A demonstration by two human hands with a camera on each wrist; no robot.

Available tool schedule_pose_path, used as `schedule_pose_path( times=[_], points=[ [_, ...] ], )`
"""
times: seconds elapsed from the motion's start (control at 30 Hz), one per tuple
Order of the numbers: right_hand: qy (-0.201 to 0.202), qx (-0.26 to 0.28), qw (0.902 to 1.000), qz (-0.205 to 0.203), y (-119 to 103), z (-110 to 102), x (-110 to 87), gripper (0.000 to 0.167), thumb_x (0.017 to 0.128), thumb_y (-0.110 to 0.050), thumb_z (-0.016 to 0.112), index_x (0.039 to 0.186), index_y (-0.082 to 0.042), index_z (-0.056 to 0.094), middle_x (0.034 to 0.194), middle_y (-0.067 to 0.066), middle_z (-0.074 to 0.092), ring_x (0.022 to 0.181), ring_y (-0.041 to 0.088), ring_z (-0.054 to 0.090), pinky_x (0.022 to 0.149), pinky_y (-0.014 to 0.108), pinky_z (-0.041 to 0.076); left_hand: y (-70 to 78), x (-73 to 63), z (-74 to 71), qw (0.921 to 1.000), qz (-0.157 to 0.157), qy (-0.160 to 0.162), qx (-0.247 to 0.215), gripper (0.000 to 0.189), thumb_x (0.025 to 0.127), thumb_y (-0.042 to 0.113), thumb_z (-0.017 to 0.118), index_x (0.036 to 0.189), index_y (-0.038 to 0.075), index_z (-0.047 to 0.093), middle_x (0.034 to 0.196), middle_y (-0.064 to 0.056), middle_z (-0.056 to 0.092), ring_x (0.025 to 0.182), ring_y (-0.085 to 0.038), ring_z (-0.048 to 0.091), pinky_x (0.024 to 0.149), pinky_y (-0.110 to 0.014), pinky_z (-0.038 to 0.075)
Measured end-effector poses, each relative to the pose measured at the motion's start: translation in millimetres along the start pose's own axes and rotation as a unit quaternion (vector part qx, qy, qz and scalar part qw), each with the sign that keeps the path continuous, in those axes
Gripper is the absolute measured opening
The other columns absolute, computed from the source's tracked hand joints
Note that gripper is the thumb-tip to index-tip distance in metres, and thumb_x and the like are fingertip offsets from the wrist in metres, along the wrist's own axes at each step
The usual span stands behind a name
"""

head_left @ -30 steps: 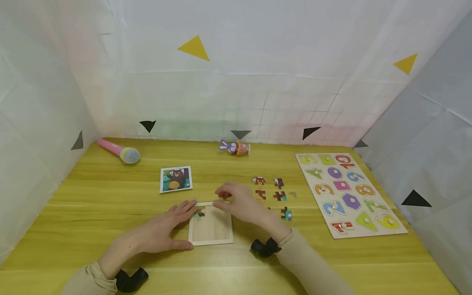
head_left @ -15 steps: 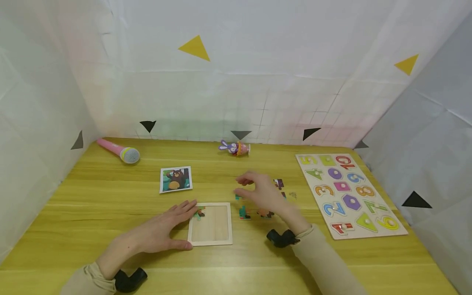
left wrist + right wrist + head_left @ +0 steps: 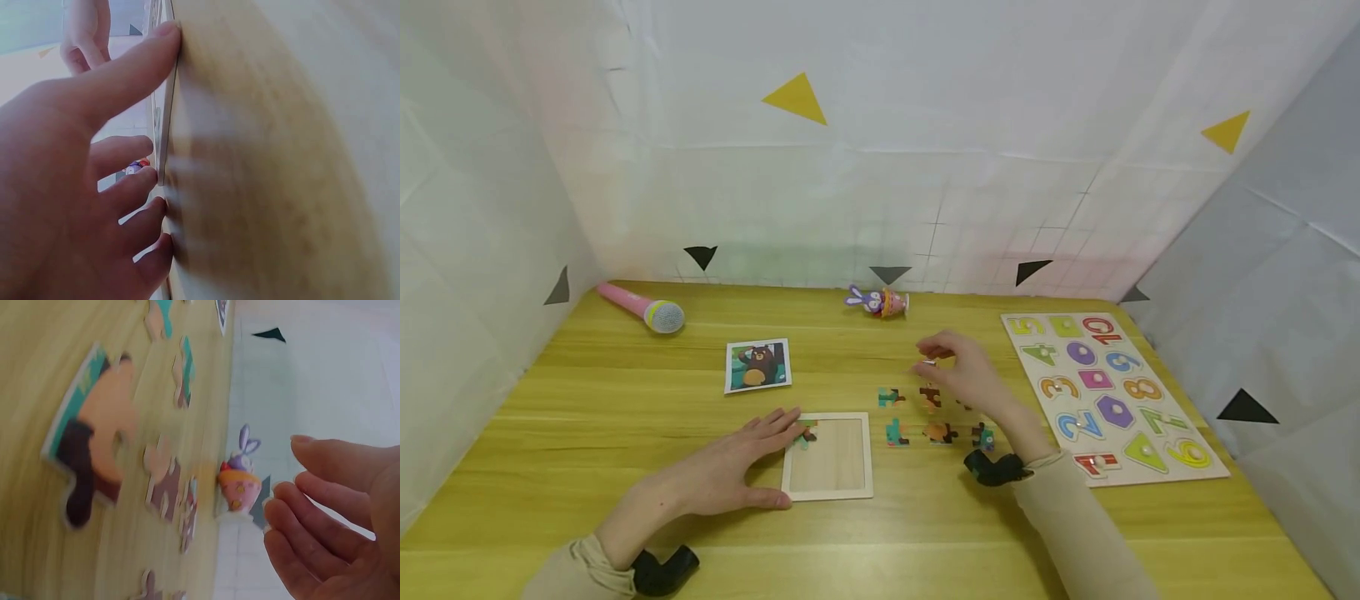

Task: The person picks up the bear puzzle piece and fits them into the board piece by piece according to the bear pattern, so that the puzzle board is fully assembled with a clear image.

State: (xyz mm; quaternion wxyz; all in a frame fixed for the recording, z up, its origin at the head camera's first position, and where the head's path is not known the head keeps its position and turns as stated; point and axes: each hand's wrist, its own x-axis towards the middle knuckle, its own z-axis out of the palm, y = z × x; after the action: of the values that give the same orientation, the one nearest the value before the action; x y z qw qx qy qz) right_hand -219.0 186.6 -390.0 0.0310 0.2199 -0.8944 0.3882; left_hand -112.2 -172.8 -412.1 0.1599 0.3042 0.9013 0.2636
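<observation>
My left hand [image 3: 726, 471] lies beside a shallow wooden puzzle frame [image 3: 827, 496], fingertips at its upper left corner and thumb at its lower left. The thumb [image 3: 134, 72] presses against the frame's edge in the left wrist view. One green and brown puzzle piece [image 3: 807, 435] sits inside, in the upper left corner. My right hand [image 3: 962, 379] hovers above the loose pieces, fingers loosely bent and nothing held. Under and near it lie a green piece [image 3: 891, 397], a brown one [image 3: 929, 397] and an orange-bellied one [image 3: 940, 432]; others are partly hidden by the hand.
A bear picture card [image 3: 758, 365] lies behind the frame. Farther back are a pink toy microphone [image 3: 640, 308] and a purple rabbit toy in a pink cup [image 3: 878, 301]. A number and shape board [image 3: 1116, 473] stretches along the right side of the table.
My right hand has moved from the frame's upper right corner rightward and back over the loose pieces, uncovering those nearer the frame. My left hand has stayed put.
</observation>
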Motion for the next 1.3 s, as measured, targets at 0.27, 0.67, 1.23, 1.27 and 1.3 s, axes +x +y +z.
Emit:
schedule_pose_path(
  times=[0.27,0.67,1.23,1.27,1.3],
  points=[
    [0.016,-0.036,0.9989,0.024,12.1,-7.2,2.4,0.034,0.090,-0.011,0.075,0.120,0.002,0.067,0.116,0.016,0.069,0.107,0.033,0.066,0.094,0.049,0.054,0.1,0.3,-1.0,1.0000,0.003,0.002,0.005,0.088,0.089,0.062,0.062,0.160,0.022,0.028,0.168,-0.007,0.016,0.151,-0.042,0.017,0.117,-0.064,0.024],
    [-0.005,-0.053,0.9968,0.059,24.2,-9.2,0.6,0.033,0.090,-0.006,0.073,0.121,0.004,0.067,0.117,0.019,0.069,0.106,0.035,0.066,0.092,0.049,0.055,0.2,0.1,-1.1,1.0000,-0.004,-0.003,0.000,0.088,0.089,0.064,0.061,0.160,0.024,0.027,0.168,-0.006,0.014,0.151,-0.042,0.016,0.116,-0.065,0.023],
    [-0.052,-0.096,0.9928,0.048,33.3,-2.9,2.9,0.033,0.088,-0.008,0.076,0.119,0.000,0.069,0.117,0.014,0.069,0.110,0.033,0.064,0.095,0.048,0.053,-1.3,0.2,0.2,0.9999,-0.006,-0.004,-0.007,0.090,0.088,0.065,0.062,0.159,0.021,0.028,0.168,-0.004,0.013,0.152,-0.041,0.014,0.117,-0.064,0.022],
    [-0.052,-0.097,0.9928,0.048,33.7,-2.5,2.9,0.032,0.088,-0.008,0.076,0.119,0.000,0.069,0.116,0.014,0.068,0.110,0.033,0.064,0.095,0.048,0.053,-1.4,0.2,0.3,0.9999,-0.006,-0.004,-0.008,0.090,0.088,0.065,0.062,0.159,0.021,0.028,0.168,-0.004,0.013,0.152,-0.041,0.014,0.117,-0.064,0.022],
    [-0.051,-0.098,0.9927,0.047,33.9,-2.2,2.9,0.032,0.089,-0.008,0.075,0.119,0.000,0.069,0.116,0.013,0.068,0.110,0.033,0.064,0.095,0.048,0.053,-1.5,0.1,0.5,0.9999,-0.006,-0.004,-0.008,0.090,0.088,0.065,0.062,0.159,0.021,0.028,0.168,-0.004,0.013,0.152,-0.042,0.014,0.117,-0.064,0.022]
  ],
)
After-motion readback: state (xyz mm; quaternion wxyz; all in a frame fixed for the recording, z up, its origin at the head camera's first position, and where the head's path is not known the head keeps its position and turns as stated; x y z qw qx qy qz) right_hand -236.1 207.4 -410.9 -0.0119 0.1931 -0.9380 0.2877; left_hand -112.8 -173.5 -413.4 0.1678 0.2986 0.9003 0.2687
